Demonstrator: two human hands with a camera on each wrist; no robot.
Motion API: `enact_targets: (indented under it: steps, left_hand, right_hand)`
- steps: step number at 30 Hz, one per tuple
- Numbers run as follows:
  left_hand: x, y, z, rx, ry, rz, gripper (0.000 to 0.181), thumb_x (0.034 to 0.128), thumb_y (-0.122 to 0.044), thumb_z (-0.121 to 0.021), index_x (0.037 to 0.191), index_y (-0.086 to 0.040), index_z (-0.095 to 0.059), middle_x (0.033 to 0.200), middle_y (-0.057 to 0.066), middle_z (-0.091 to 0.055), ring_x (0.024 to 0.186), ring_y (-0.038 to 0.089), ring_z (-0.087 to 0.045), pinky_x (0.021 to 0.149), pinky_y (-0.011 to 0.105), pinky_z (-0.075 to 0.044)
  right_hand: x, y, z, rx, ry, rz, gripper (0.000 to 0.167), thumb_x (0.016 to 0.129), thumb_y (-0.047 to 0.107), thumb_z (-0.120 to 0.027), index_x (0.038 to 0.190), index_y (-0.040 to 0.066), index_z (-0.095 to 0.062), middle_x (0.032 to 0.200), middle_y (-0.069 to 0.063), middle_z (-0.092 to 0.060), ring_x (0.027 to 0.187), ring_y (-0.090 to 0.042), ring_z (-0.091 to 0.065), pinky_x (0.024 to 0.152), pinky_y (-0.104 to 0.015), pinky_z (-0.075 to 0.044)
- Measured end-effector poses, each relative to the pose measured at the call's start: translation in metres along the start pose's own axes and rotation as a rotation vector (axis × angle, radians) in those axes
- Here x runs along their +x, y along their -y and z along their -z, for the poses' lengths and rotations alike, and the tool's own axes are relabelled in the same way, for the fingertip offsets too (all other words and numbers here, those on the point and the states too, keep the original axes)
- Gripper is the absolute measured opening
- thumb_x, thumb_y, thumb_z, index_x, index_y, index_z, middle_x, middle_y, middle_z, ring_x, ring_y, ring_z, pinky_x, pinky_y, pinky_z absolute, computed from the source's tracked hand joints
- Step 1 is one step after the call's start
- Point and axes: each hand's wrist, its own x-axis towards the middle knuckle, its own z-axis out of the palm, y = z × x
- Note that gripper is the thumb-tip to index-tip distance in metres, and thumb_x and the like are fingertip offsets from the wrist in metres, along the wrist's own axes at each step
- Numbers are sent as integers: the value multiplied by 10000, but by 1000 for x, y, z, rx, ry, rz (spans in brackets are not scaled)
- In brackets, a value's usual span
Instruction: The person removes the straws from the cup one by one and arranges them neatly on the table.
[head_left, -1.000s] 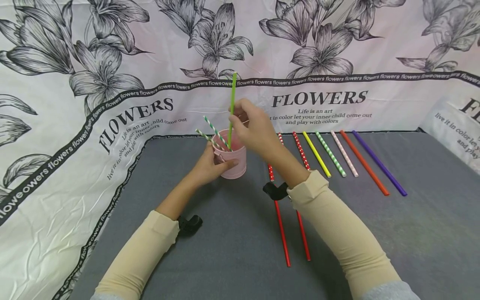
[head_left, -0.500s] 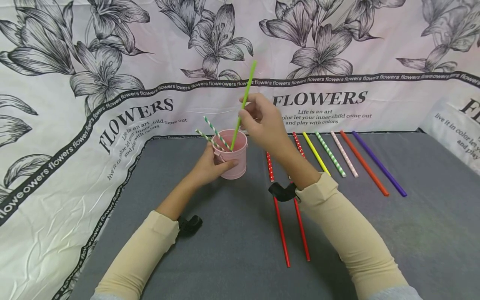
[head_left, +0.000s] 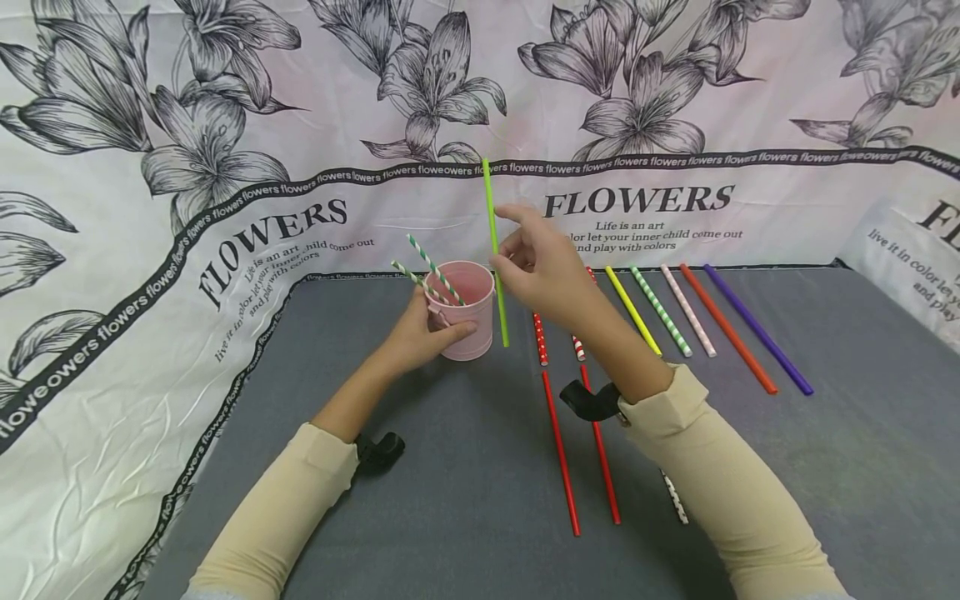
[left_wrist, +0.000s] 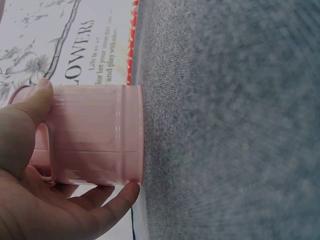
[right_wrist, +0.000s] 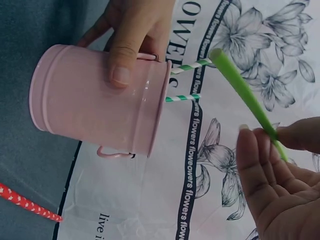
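Note:
My left hand (head_left: 425,333) grips the side of a pink metal bucket (head_left: 472,333) standing on the grey cloth, thumb across its front; in the left wrist view the fingers (left_wrist: 117,207) curl round the bucket (left_wrist: 95,132). Two green-and-white striped straws (head_left: 435,268) lean left inside it. Between thumb and fingertips, my right hand (head_left: 543,262) pinches a plain green straw (head_left: 492,217), nearly upright just right of the bucket. The right wrist view shows this green straw (right_wrist: 245,92) clear of the bucket's rim.
Two plain red straws (head_left: 561,450) lie below red-and-white patterned ones (head_left: 540,337), partly behind the right arm. Yellow (head_left: 633,310), green-striped (head_left: 662,312), pale pink (head_left: 688,310), orange-red (head_left: 727,329) and purple (head_left: 757,329) straws lie rightward. A black-and-white straw (head_left: 673,497) shows beside the right sleeve. Flower-printed cloth hangs behind.
The green straw has come out of the bucket, first tilting right, now standing beside it. My right hand moved right and slightly down with it. The left hand stays on the bucket.

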Motion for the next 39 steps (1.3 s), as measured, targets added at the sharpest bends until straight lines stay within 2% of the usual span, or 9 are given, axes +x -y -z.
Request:
enact_targets:
  steps: [6,13,16,24,31,39]
  left_hand:
    - [0,0,0,19,-3,19,826,885,-41,-746,1487,75,-192,1407,305,-405,1255,406,-487,1036,528,-410]
    - [12,35,-2,22,-12,14,874,884,-122,-777,1519,-11,-186,1409,245,-421,1228,376,-508,1000,529,-433]
    - [14,41,-2,29,-21,14,861,876,-162,-793,1505,-35,-219,1387,208,-444,1211,339,-521,995,498,-437]
    - [14,42,-2,32,-28,1,812,876,-176,-793,1473,-39,-261,1343,178,-472,1159,299,-552,952,451,-464]
    - [14,43,-2,31,-25,-23,816,868,-159,-798,1476,-27,-269,1362,191,-463,1209,315,-512,1007,486,-420]
    - [14,41,-1,65,-25,6,855,875,-175,-796,1498,-44,-225,1394,182,-446,1279,301,-473,1051,500,-394]
  right_hand:
    - [-8,-1,4,-51,65,-17,542,909,-23,-646,1426,-7,-484,900,-101,-655,668,-193,-592,674,-338,-497]
    - [-15,-3,9,-77,112,-79,493,920,-6,-638,1402,5,-534,894,-99,-651,696,-201,-575,687,-353,-476]
    - [-19,-4,13,-95,136,-115,473,927,3,-640,1391,18,-552,908,-100,-652,713,-211,-574,674,-362,-464]
    - [-31,-9,25,-144,160,-162,467,937,19,-658,1392,63,-566,919,-86,-667,729,-202,-601,654,-364,-458]
    - [-44,-16,40,-193,181,-219,436,942,24,-652,1371,41,-577,898,-87,-664,707,-209,-584,620,-351,-459]
    - [-61,-24,59,-239,205,-269,431,954,39,-648,1375,20,-560,934,-85,-660,734,-199,-589,637,-339,-465]
